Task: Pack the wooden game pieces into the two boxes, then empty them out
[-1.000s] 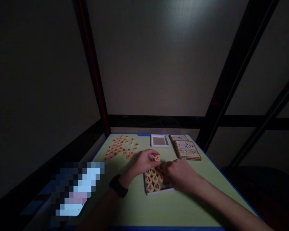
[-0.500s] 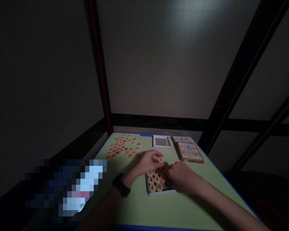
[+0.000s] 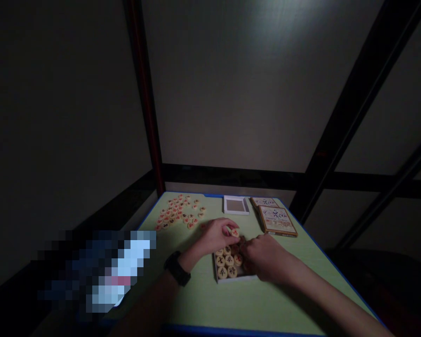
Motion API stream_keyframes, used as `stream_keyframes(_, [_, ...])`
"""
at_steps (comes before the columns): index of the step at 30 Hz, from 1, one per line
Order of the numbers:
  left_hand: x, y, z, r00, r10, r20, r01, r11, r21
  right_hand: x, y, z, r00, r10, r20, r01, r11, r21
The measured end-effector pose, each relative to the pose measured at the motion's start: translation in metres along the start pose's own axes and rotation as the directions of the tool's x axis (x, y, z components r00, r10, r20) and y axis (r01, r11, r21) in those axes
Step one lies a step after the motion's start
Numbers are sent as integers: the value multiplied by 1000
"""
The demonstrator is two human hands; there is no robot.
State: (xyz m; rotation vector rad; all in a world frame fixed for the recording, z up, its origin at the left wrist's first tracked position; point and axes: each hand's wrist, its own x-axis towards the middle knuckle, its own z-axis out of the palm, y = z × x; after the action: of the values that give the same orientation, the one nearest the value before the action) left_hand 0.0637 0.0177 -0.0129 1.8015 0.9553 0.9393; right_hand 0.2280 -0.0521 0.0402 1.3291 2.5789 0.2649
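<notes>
Between the thumb and fingers of my left hand (image 3: 215,236) is a round Chinese chess piece (image 3: 235,233) with a red character. It is held above the far side of a shallow box (image 3: 228,280). Rows of pale pieces with black characters, such as one black-lettered piece (image 3: 232,271), lie flat in the box, along with a few red ones. My right hand (image 3: 264,255) is closed over the box's right part, fingers curled downward. Its fingertips and anything in them are hidden, as is that part of the box.
Many loose chess pieces (image 3: 175,210) are scattered at the table's far left. An upturned white box lid (image 3: 236,213) stands at the back. Two printed game boxes (image 3: 278,220) lie at the back right. A pixelated bright area (image 3: 126,267) covers the left edge of the green table (image 3: 203,304).
Both hands stay nearly in place over the box, the left still gripping the red piece. The whole view has shifted only slightly.
</notes>
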Motion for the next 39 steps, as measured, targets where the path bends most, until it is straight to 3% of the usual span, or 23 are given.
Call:
stream_keyframes(22, [-1, -1, -1, 1000, 16, 12, -16, 1000, 25, 6, 8, 21, 987, -18, -163, 25, 999, 39])
stream_keyframes(30, [0, 6, 0, 997, -33, 69, 41, 992, -119, -3, 21, 2, 932, 90, -352, -14, 976, 215])
stream_keyframes(35, [-1, 3, -1, 980, -39, 198, 108, 929, -355, -2, 26, 2, 938, -20, -347, 142, 933, 331])
stream_keyframes(39, [-2, 3, -3, 959, -44, 281, 138, 935, -325, -3, 27, -1, 950, -96, -296, 234, 848, 476])
